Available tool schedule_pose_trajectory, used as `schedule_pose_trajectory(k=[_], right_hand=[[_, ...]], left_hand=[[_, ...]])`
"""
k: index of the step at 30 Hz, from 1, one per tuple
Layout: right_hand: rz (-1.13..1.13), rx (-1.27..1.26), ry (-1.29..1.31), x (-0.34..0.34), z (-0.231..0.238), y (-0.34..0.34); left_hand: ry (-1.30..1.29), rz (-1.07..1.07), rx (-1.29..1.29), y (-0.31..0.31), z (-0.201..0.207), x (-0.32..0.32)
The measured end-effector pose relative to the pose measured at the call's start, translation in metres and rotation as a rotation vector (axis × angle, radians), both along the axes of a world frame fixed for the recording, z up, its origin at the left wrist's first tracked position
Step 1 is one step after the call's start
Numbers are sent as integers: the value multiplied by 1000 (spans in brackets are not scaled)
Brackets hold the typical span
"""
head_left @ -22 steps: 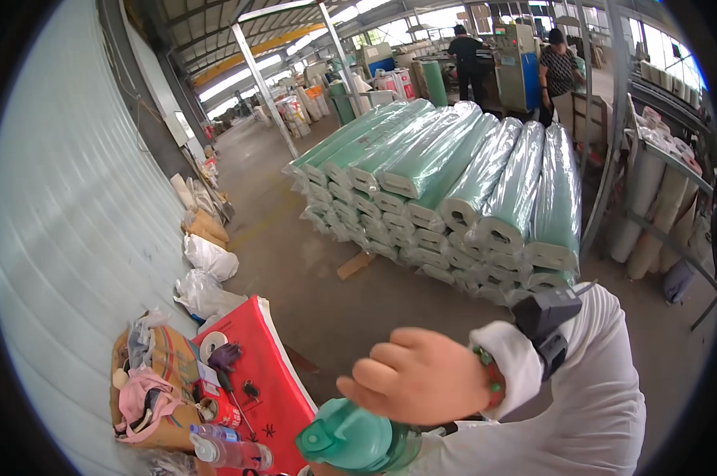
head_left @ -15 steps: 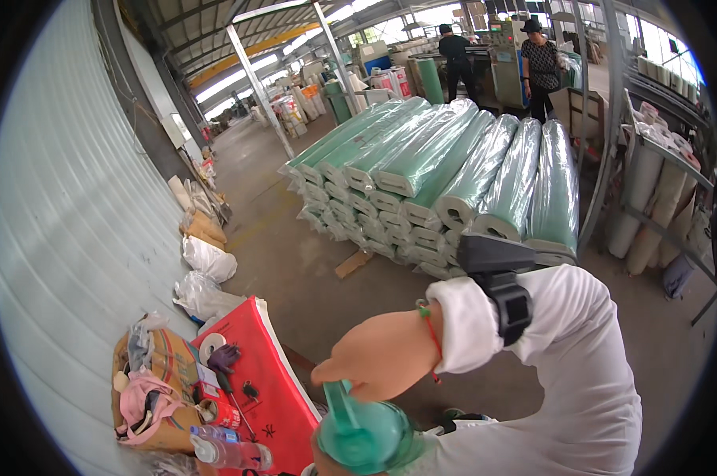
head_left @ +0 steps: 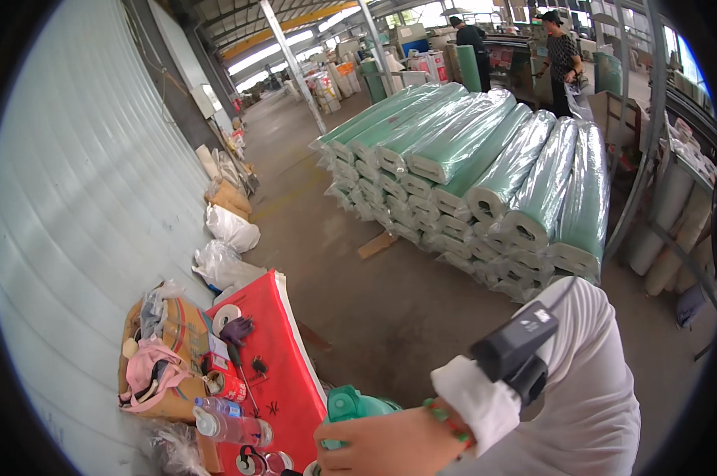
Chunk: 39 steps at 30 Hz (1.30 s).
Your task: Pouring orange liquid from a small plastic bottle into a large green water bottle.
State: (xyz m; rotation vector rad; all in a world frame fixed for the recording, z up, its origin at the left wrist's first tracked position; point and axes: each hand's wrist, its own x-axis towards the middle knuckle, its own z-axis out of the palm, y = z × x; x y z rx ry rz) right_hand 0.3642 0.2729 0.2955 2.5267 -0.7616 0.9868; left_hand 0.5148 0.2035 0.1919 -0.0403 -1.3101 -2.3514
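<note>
My right hand [head_left: 390,444], under a rolled white cuff with a black wrist device [head_left: 511,347], lies across a green water bottle [head_left: 357,403] at the lower middle. Its fingers curl over the near side of the bottle, close below the lid, and the palm hides most of the body. The bottle is at the right edge of a table covered in red [head_left: 283,377]. My left hand is not visible. On the cover to the left are a clear plastic bottle [head_left: 239,430], a clear container with a black loop [head_left: 265,462] and a red can [head_left: 230,386].
Further up the table lie a white roll [head_left: 226,317] and a dark purple glove [head_left: 237,329]. A cardboard box [head_left: 185,341] holds a pink cloth item [head_left: 154,373]. Ahead, plastic-wrapped green rolls [head_left: 485,170] are stacked on the floor. Two people [head_left: 565,59] stand beyond.
My right hand has come down from the bottle's top to its near side. The lid, blurred with a raised part under my fingers before, now shows uncovered. The view has shifted left.
</note>
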Motion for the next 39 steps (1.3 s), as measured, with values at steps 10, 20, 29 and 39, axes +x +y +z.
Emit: schedule_pose_trajectory(k=[10, 20, 29, 39], right_hand=[[-195, -22, -22, -50, 7, -7], [-547, 158, 59, -75, -39, -107], [-367, 1585, -811, -13, -153, -198], [-311, 1912, -1099, 79, -356, -322]], left_hand=[[-13, -70, 333, -8, 2, 9], [-188, 591, -399, 5, -30, 57], [-100, 912, -678, 22, -54, 162], [-368, 1154, -589, 37, -57, 192]])
